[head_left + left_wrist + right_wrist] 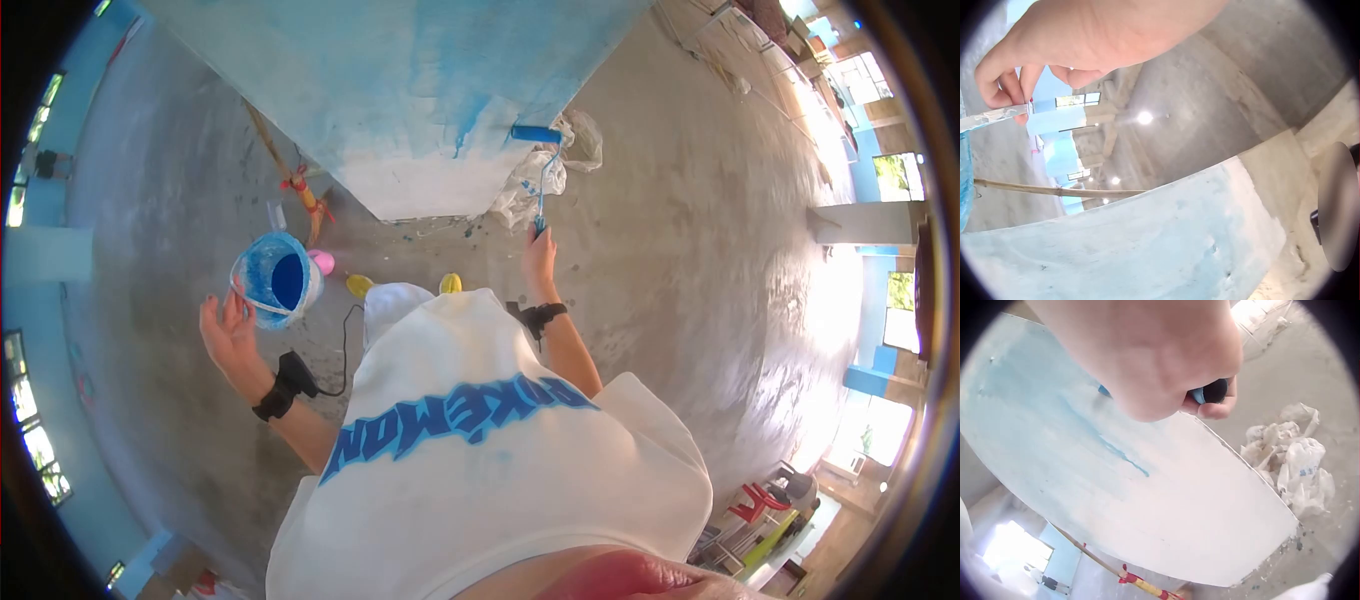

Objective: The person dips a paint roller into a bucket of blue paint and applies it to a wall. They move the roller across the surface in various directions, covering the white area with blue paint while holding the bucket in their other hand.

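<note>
From where I stand, the person's right hand (541, 262) is closed round the handle (1215, 392) of a paint roller, its dark butt end poking out of the fist. The left hand (232, 335) has its fingertips bent in a light pinch on a white, paint-crusted strip (997, 117), which looks like the handle of the bucket.

From the right hand the wire frame (543, 185) runs up to the blue roller head (536, 133), at the side edge of a big pale-blue and white surface (400, 90); whether it presses there I can't tell. The bucket (262, 262), smeared blue and with dark blue paint (288, 281) inside, is beside the left hand, well apart from the roller; I can't tell whether it hangs or stands.

Past the surface's edge are crumpled plastic bags (520, 190); near the bucket, a bamboo pole (265, 135) with red ties and something pink (321, 262).

I'd worry about that fingertip pinch: a slip or a jolt could tip the bucket and splash the yellow shoes (452, 283). So near the edge, the roller head could slide off and snag the bags. A heavily loaded one could leave more runs like that blue streak (1122, 455).
</note>
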Action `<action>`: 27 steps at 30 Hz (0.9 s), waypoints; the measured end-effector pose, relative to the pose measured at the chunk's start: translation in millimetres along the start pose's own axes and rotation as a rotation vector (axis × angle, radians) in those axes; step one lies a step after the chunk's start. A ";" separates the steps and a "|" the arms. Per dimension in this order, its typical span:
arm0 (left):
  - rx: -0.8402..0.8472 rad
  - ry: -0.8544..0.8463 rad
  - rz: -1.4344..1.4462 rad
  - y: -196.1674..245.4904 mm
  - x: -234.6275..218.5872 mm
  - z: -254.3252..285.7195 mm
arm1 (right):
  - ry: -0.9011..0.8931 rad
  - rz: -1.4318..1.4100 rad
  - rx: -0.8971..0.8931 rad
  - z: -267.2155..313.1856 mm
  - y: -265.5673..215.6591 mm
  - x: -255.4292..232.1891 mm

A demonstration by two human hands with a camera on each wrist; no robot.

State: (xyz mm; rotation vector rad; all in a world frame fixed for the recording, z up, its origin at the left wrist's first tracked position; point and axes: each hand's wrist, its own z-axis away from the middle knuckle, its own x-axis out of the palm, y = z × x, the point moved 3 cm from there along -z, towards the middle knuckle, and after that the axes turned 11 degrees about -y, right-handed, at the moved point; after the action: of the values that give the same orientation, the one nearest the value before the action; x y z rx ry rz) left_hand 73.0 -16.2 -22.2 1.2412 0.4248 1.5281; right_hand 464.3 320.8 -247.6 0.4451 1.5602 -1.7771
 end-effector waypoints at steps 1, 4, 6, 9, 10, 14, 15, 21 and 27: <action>0.001 0.009 -0.004 -0.3 0.3 1.4 | -0.026 0.039 0.043 0.4 4.9 4.2; 0.024 0.033 -0.037 0.0 -0.6 4.9 | -0.080 0.023 0.027 1.3 13.0 11.4; 0.045 0.043 -0.062 0.1 -3.2 2.6 | -0.038 -0.008 -0.022 0.8 10.4 10.9; 0.032 0.038 -0.054 -0.9 -14.2 -3.6 | 0.014 -0.033 -0.103 -3.4 -4.3 -1.1; 0.020 0.033 -0.049 -0.9 -16.1 -5.4 | 0.021 -0.030 -0.134 -3.9 -16.7 -9.0; -0.018 0.061 -0.050 -2.2 -25.5 -10.6 | 0.020 -0.085 -0.128 -8.7 -73.9 -45.8; -0.023 0.063 -0.059 -2.3 -30.0 -12.5 | 0.065 -0.108 -0.186 -11.3 -87.9 -54.4; -0.009 0.040 0.014 -0.2 -32.5 -3.8 | 0.166 -0.161 -0.380 -20.5 -131.7 -79.1; 0.095 0.063 -0.029 2.2 -27.3 2.2 | 0.181 -0.140 -0.322 -12.7 -89.2 -65.1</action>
State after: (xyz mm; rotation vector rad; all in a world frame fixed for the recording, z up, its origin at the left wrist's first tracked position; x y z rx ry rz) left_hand 70.7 -41.5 -32.6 1.2572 0.5591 1.5406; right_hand 443.3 352.5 -143.2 0.3544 2.0074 -1.5795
